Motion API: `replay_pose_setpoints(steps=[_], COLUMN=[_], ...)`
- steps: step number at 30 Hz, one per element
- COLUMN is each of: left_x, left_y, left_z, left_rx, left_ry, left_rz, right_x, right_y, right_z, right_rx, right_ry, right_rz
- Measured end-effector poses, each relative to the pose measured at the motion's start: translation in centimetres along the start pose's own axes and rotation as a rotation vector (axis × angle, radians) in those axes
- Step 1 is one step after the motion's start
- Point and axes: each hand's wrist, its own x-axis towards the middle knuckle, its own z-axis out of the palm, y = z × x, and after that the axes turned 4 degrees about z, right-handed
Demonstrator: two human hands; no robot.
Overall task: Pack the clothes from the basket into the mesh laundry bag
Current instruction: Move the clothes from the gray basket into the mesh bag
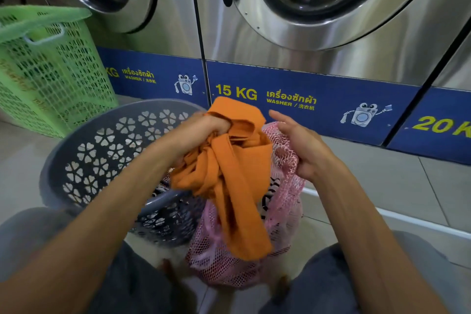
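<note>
Head view, frame centre: left hand (204, 132) clenched on orange cloth (229, 181) over pink bag (285, 211). Right hand (303, 145) pinching bag rim, fingers half open. Next, probably: lowering cloth inside.

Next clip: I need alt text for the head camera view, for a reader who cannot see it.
A person's left hand grips a bunched orange garment above a pink mesh laundry bag, whose rim the right hand holds. A grey basket with clothes inside sits to the left, a green basket behind it, steel washers ahead.

Orange garment (229, 176) in left hand (204, 130), over pink mesh bag (283, 211) in right hand (303, 145)
</note>
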Motion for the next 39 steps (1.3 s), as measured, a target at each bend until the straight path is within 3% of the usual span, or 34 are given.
replay_pose_setpoints(steps=[3,6,10,12,15,16,18,20,22,25,28,32,34,39], left_x=[1.9,4.9,7.4,8.4,11.5,12.9,15.0,14.9,12.1,9.4,9.3,7.6,7.2,5.7], left_y=[-3.2,-8.2,-13.5,-13.6,-12.7,-13.0,-14.7,-16.1,-17.0,-21.5,-24.1,-19.6,-17.7,-9.1], left_z=[3.4,7.4,11.4,12.0,11.5,11.1,9.9,9.0,8.8,8.9,8.2,7.6,6.6,4.4], left_rx=[-0.368,-0.526,-0.536,-0.531,-0.516,-0.497,-0.228,0.135,0.416,0.605,0.825,0.892,0.907,0.94], left_ry=[-0.112,-0.1,-0.037,-0.026,0.203,0.309,0.539,0.601,0.495,0.311,0.072,-0.318,-0.317,-0.352], left_rz=[-0.193,-0.272,-0.415,-0.406,-0.297,-0.257,-0.154,-0.022,0.038,-0.017,-0.147,-0.481,-0.466,-0.182], right_x=[0.2,0.9,1.3,1.3,1.5,1.5,1.6,1.9,2.1,2.3,2.0,2.2,2.3,2.4], right_y=[-0.2,0.1,0.6,0.5,-0.2,-0.5,-0.9,-1.2,-1.2,-1.2,-1.2,-0.8,-0.7,0.5], right_z=[0.0,-0.4,-0.3,-0.3,-0.7,-0.9,-1.2,-1.2,-0.9,-0.2,0.4,1.0,1.3,3.3], right_rx=[0.002,0.0,-0.047,-0.018,0.029,0.042,0.064,0.048,0.02,0.007,-0.019,-0.105,-0.159,-0.228], right_ry=[0.015,0.068,0.072,0.081,0.074,0.063,0.035,0.022,0.032,0.052,0.019,0.031,0.041,0.003], right_rz=[0.005,-0.005,-0.013,-0.006,-0.032,-0.043,-0.06,-0.068,-0.066,-0.039,0.008,-0.011,-0.029,-0.011])
